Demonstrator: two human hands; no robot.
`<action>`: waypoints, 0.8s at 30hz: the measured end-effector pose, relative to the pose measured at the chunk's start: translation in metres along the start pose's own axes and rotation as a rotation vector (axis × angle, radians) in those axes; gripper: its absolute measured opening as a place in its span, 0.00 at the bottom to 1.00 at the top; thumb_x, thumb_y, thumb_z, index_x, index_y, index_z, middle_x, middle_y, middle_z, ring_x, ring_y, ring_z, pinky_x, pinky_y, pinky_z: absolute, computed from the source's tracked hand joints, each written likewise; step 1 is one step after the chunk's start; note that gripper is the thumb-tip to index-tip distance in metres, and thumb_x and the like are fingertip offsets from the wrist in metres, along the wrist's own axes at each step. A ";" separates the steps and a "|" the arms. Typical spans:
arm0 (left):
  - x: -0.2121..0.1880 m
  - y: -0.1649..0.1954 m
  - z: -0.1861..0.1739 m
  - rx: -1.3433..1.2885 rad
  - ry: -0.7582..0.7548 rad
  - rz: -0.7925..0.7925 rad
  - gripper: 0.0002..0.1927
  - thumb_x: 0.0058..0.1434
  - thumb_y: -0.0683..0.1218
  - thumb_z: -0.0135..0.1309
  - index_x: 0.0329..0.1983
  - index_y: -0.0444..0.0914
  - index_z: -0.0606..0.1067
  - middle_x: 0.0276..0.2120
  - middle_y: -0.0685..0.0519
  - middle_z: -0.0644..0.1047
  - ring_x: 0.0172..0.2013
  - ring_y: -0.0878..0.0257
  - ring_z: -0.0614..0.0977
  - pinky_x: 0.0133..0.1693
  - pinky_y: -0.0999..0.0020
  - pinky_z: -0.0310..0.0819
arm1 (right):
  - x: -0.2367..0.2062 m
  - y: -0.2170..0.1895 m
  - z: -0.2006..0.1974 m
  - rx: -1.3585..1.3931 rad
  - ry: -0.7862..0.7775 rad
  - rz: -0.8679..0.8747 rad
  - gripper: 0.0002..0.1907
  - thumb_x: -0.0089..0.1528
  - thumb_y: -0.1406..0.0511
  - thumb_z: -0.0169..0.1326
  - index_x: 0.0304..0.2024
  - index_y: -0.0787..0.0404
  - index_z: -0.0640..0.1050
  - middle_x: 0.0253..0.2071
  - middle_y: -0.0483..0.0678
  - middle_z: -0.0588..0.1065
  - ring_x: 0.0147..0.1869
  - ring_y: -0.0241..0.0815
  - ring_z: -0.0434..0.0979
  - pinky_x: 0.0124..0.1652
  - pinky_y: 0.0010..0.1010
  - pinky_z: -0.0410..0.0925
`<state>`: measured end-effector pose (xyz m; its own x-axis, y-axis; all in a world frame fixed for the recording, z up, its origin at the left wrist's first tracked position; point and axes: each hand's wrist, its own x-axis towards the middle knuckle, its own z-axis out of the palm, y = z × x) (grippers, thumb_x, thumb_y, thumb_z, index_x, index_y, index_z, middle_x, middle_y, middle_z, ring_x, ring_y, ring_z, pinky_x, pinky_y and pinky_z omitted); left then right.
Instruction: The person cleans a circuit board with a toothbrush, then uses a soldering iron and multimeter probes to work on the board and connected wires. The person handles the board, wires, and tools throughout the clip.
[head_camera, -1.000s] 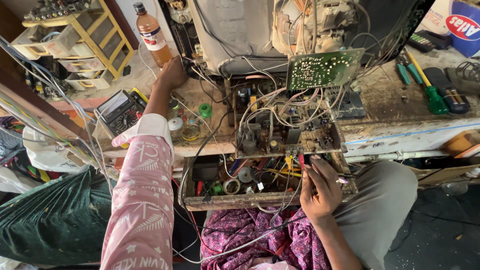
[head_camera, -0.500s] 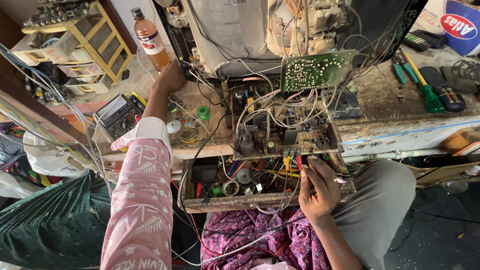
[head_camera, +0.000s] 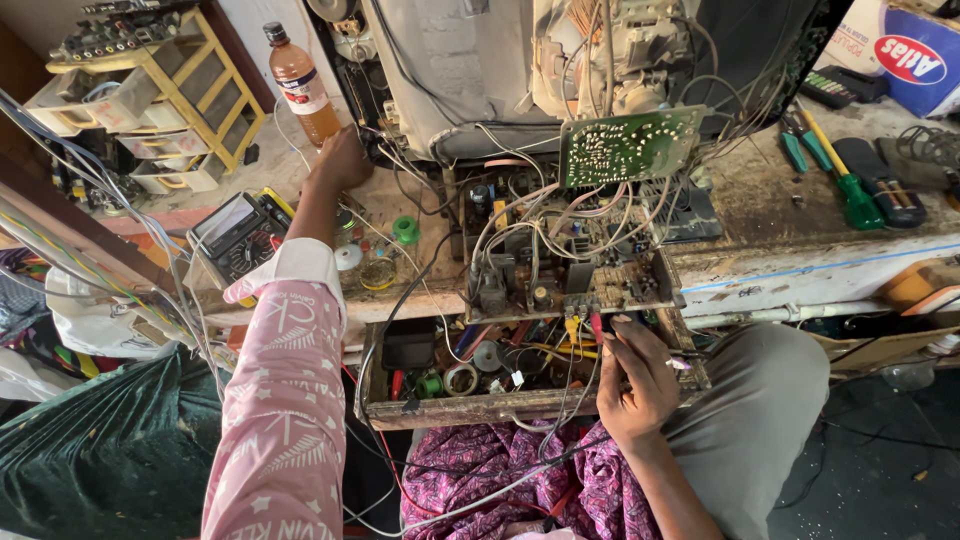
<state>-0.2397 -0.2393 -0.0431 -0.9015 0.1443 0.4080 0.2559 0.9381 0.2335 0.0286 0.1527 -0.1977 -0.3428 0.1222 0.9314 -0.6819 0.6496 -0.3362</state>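
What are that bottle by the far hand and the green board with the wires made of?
The bottle near the left hand looks like clear plastic: brown liquid shows through it, and it has a dark cap. The green board seems a stiff, matte laminate dotted with shiny solder points.

A worn, stained wooden workbench carries an opened television chassis at its back edge, a bare circuit board thick with wires in front of it. To the right lie green-handled screwdrivers and a dark remote-like case. To the left stand a brown-liquid bottle, a multimeter and a green spool. An open drawer under the bench edge holds tape rolls and small parts.
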 end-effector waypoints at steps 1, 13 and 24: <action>0.000 0.000 0.000 0.002 0.026 0.040 0.16 0.53 0.39 0.56 0.43 0.26 0.74 0.42 0.28 0.78 0.46 0.32 0.79 0.49 0.44 0.74 | 0.000 0.000 0.000 0.005 0.000 0.000 0.07 0.63 0.77 0.59 0.43 0.71 0.80 0.50 0.57 0.78 0.56 0.54 0.81 0.55 0.40 0.74; 0.001 -0.004 0.002 0.017 -0.005 -0.039 0.15 0.54 0.39 0.56 0.44 0.26 0.75 0.43 0.28 0.79 0.48 0.33 0.80 0.50 0.46 0.76 | -0.002 0.002 0.000 0.018 -0.002 0.000 0.07 0.63 0.77 0.59 0.44 0.71 0.80 0.50 0.56 0.78 0.57 0.52 0.80 0.55 0.38 0.74; 0.000 -0.002 0.000 -0.032 -0.004 -0.007 0.16 0.56 0.42 0.56 0.45 0.29 0.75 0.42 0.29 0.79 0.47 0.33 0.79 0.50 0.45 0.74 | -0.004 0.004 0.002 0.020 0.003 -0.009 0.07 0.63 0.77 0.59 0.44 0.70 0.80 0.50 0.56 0.78 0.57 0.51 0.80 0.55 0.37 0.75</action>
<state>-0.2401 -0.2410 -0.0440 -0.9046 0.1396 0.4028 0.2610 0.9284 0.2644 0.0260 0.1533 -0.2027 -0.3346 0.1187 0.9349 -0.6979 0.6355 -0.3304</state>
